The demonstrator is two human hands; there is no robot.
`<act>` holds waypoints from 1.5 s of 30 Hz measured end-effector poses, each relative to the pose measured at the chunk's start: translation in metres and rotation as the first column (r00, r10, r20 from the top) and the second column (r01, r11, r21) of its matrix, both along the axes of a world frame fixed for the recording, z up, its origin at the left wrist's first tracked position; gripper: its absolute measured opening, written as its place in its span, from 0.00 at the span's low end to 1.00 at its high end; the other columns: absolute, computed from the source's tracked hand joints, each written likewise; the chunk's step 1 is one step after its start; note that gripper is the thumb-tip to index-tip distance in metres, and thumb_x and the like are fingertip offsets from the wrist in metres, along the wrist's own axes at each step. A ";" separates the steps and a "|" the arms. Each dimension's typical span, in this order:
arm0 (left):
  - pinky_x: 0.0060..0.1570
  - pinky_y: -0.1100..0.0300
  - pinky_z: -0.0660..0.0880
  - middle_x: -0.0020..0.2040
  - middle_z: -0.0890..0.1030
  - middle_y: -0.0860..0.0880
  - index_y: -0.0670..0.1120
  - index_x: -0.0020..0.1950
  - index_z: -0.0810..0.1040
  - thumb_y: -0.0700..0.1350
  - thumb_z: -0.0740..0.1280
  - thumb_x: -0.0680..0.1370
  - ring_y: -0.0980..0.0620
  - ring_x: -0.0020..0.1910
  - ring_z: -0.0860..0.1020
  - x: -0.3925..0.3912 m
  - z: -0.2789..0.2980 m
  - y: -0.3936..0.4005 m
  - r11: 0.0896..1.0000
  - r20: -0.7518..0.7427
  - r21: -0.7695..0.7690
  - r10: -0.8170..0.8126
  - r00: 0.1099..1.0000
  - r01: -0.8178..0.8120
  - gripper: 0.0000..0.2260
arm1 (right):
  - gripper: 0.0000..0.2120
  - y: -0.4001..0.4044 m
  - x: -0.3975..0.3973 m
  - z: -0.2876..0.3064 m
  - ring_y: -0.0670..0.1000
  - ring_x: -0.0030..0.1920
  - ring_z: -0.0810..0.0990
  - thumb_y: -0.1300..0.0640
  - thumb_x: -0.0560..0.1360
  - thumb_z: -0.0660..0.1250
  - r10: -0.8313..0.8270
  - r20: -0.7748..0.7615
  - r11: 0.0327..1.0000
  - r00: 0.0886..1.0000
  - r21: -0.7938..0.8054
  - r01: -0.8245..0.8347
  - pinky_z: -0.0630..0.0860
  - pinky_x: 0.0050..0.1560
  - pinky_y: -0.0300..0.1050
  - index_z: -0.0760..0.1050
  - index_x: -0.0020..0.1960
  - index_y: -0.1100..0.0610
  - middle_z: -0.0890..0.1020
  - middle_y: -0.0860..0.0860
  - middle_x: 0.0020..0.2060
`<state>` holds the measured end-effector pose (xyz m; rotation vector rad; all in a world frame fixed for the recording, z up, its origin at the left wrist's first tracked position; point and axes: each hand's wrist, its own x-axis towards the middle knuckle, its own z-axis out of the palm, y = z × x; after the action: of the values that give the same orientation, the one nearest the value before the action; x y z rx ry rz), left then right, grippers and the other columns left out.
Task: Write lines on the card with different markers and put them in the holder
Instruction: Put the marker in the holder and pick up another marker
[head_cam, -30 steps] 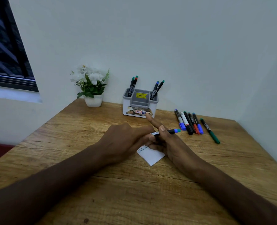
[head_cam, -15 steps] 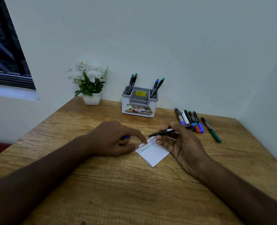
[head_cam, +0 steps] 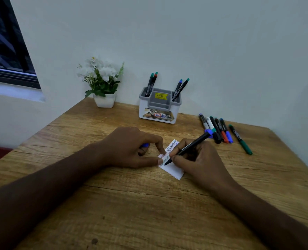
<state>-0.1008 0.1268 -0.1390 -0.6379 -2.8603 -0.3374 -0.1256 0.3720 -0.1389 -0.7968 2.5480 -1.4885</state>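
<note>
We saw a wooden table (head_cam: 113, 213) bearing a card (head_cam: 175, 171), holder (head_cam: 158, 112), flower pot (head_cam: 104, 101) and loose markers (head_cam: 220, 129).

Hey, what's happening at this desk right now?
A person is writing on a small white card with a black marker held in the right hand. The left hand pins the card's edge and holds a blue cap. Four markers stand in the holder; six more lie on the table to the right.
</note>
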 end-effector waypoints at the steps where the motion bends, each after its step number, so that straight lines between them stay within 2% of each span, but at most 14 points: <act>1: 0.32 0.61 0.68 0.28 0.74 0.54 0.66 0.61 0.75 0.72 0.63 0.76 0.57 0.33 0.76 0.000 0.000 0.000 1.000 0.000 0.002 0.000 1.000 0.000 0.17 | 0.03 0.000 0.001 0.000 0.47 0.44 0.86 0.50 0.71 0.75 0.020 -0.017 1.000 1.000 0.011 -0.020 0.83 0.42 0.43 0.85 0.42 0.48 0.88 0.46 0.41; 3: 0.34 0.58 0.71 0.28 0.75 0.53 0.66 0.60 0.76 0.72 0.63 0.76 0.56 0.32 0.76 -0.001 0.000 -0.001 1.000 0.003 0.012 -0.002 1.000 0.002 0.18 | 0.08 -0.001 0.003 -0.001 0.50 0.43 0.85 0.44 0.68 0.73 0.054 -0.056 0.998 0.997 0.028 -0.053 0.82 0.41 0.46 0.85 0.42 0.47 0.88 0.47 0.40; 6: 0.34 0.57 0.72 0.28 0.75 0.53 0.65 0.60 0.76 0.72 0.63 0.76 0.55 0.32 0.76 0.000 0.000 0.000 1.000 0.007 0.022 -0.008 1.000 0.008 0.18 | 0.09 -0.001 0.002 -0.002 0.51 0.40 0.84 0.44 0.69 0.72 0.046 -0.071 0.999 0.996 0.018 -0.045 0.79 0.37 0.46 0.85 0.44 0.47 0.87 0.48 0.40; 9: 0.35 0.58 0.72 0.28 0.75 0.53 0.64 0.59 0.77 0.71 0.64 0.76 0.55 0.34 0.77 0.001 0.001 0.001 1.000 -0.006 0.021 -0.004 1.000 0.005 0.17 | 0.06 -0.001 0.000 -0.002 0.50 0.41 0.84 0.47 0.70 0.72 0.052 -0.083 0.998 0.995 0.028 -0.050 0.80 0.39 0.45 0.85 0.43 0.49 0.87 0.48 0.40; 12: 0.35 0.59 0.72 0.29 0.76 0.53 0.64 0.59 0.77 0.71 0.64 0.75 0.55 0.34 0.77 0.000 0.000 0.000 1.000 -0.009 0.014 -0.004 1.000 0.004 0.18 | 0.04 -0.001 0.002 -0.001 0.50 0.44 0.85 0.50 0.71 0.73 0.076 -0.088 0.997 0.993 0.031 -0.073 0.84 0.44 0.50 0.84 0.42 0.49 0.88 0.48 0.41; 15: 0.34 0.61 0.70 0.29 0.76 0.53 0.65 0.60 0.77 0.72 0.64 0.75 0.55 0.36 0.77 -0.001 0.000 -0.001 1.000 0.001 0.029 -0.012 1.000 0.012 0.18 | 0.06 -0.001 0.001 -0.001 0.51 0.42 0.85 0.48 0.70 0.72 0.053 -0.080 0.999 0.995 0.019 -0.051 0.84 0.43 0.54 0.85 0.43 0.48 0.88 0.48 0.41; 17: 0.35 0.60 0.71 0.29 0.76 0.53 0.65 0.60 0.77 0.72 0.63 0.75 0.56 0.37 0.77 -0.001 0.000 -0.001 0.999 0.010 0.035 -0.012 1.000 0.012 0.19 | 0.02 -0.001 -0.001 -0.003 0.52 0.43 0.85 0.52 0.72 0.73 0.037 -0.063 0.999 0.997 0.022 -0.036 0.84 0.44 0.57 0.84 0.43 0.48 0.88 0.49 0.41; 20: 0.35 0.59 0.72 0.29 0.76 0.54 0.65 0.60 0.77 0.73 0.63 0.74 0.57 0.38 0.77 -0.001 0.000 -0.001 0.999 0.013 0.041 -0.016 1.000 0.015 0.19 | 0.02 -0.001 -0.002 -0.003 0.54 0.43 0.85 0.55 0.74 0.73 0.026 -0.053 1.000 0.998 0.019 -0.025 0.84 0.45 0.59 0.84 0.44 0.48 0.88 0.49 0.41; 28: 0.33 0.61 0.70 0.28 0.74 0.55 0.66 0.60 0.77 0.72 0.63 0.75 0.60 0.37 0.76 -0.001 0.000 -0.001 0.999 0.003 0.042 -0.022 1.000 0.021 0.18 | 0.02 -0.001 -0.003 -0.002 0.52 0.43 0.84 0.51 0.73 0.73 0.017 -0.031 1.000 0.999 0.004 -0.017 0.83 0.45 0.56 0.84 0.43 0.48 0.87 0.48 0.40; 33: 0.33 0.60 0.70 0.29 0.75 0.54 0.66 0.60 0.77 0.72 0.63 0.75 0.59 0.36 0.76 0.000 0.001 -0.001 0.998 0.013 0.051 -0.025 1.000 0.024 0.18 | 0.04 -0.001 -0.004 -0.002 0.52 0.41 0.84 0.56 0.77 0.74 -0.002 -0.028 1.000 1.000 0.019 0.003 0.83 0.45 0.56 0.84 0.45 0.48 0.86 0.47 0.37; 36: 0.32 0.61 0.68 0.28 0.73 0.55 0.65 0.59 0.78 0.71 0.64 0.75 0.60 0.36 0.75 0.000 0.002 0.000 0.999 0.026 0.047 -0.024 0.999 0.023 0.18 | 0.05 -0.001 -0.005 -0.003 0.49 0.38 0.83 0.58 0.77 0.73 -0.016 -0.015 1.000 1.000 0.009 0.016 0.83 0.45 0.56 0.83 0.45 0.49 0.86 0.47 0.37; 38: 0.32 0.61 0.68 0.28 0.73 0.55 0.65 0.59 0.77 0.71 0.64 0.75 0.60 0.35 0.75 0.000 0.002 0.000 0.999 0.029 0.047 -0.025 0.999 0.024 0.17 | 0.04 -0.001 -0.006 -0.003 0.51 0.39 0.84 0.57 0.76 0.73 -0.024 -0.020 1.000 1.000 0.017 0.025 0.84 0.44 0.55 0.83 0.44 0.48 0.86 0.47 0.37; 41: 0.34 0.55 0.73 0.28 0.73 0.55 0.66 0.59 0.77 0.72 0.64 0.75 0.58 0.35 0.76 0.001 0.003 0.000 0.999 0.034 0.050 -0.021 0.999 0.019 0.17 | 0.03 -0.001 -0.007 -0.004 0.49 0.38 0.85 0.58 0.77 0.73 -0.035 0.013 0.999 0.999 -0.003 0.035 0.83 0.41 0.49 0.83 0.46 0.50 0.87 0.48 0.39; 45: 0.34 0.55 0.73 0.28 0.73 0.55 0.66 0.59 0.77 0.71 0.64 0.75 0.58 0.35 0.76 0.001 0.003 0.000 0.999 0.032 0.048 -0.021 0.999 0.019 0.17 | 0.02 0.000 -0.007 -0.004 0.47 0.37 0.85 0.58 0.77 0.73 -0.032 0.018 0.999 0.999 0.002 0.032 0.83 0.39 0.44 0.83 0.47 0.51 0.87 0.48 0.39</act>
<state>-0.1002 0.1272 -0.1362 -0.6588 -2.8689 -0.4224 -0.1330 0.3719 -0.1431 -0.7422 2.5606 -1.4959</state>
